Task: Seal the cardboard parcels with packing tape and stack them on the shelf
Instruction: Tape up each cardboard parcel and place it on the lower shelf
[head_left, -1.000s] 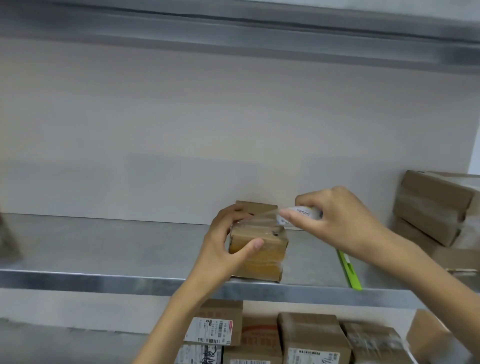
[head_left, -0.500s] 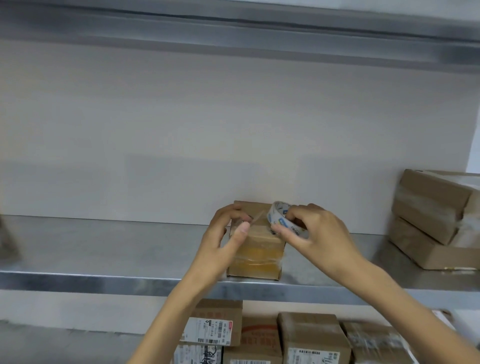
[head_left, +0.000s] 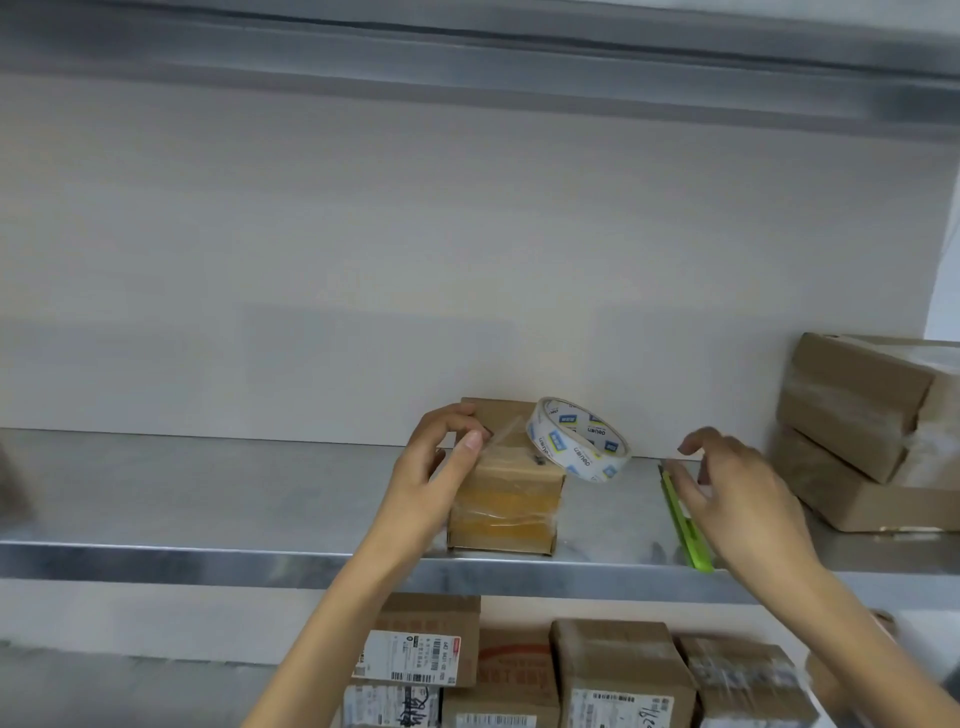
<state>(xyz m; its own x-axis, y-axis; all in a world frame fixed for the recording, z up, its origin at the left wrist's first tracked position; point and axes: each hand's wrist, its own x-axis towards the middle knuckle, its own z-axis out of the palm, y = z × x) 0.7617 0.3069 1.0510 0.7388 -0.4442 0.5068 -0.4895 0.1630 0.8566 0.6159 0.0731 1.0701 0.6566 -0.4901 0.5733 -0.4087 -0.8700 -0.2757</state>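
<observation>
A small cardboard parcel (head_left: 506, 499) wrapped in clear tape stands on the steel shelf (head_left: 208, 499) near its front edge. My left hand (head_left: 441, 462) grips the parcel's left top corner, thumb pressing a strip of tape onto the top. The roll of packing tape (head_left: 576, 441), white with blue labels, leans tilted on the parcel's right top edge, still joined to that strip. My right hand (head_left: 737, 499) hovers to the right of the roll, fingers loosely curled and holding nothing, just above a green box cutter (head_left: 680, 519) lying on the shelf.
Two stacked cardboard parcels (head_left: 872, 431) sit at the shelf's right end. Several labelled parcels (head_left: 519, 670) fill the level below. The upper shelf rail (head_left: 467, 57) runs overhead. Bare steel shelf stretches left of the small parcel.
My right hand has let go of the tape roll and moved right toward the green cutter. The roll now rests against the parcel. My left hand stays on the parcel.
</observation>
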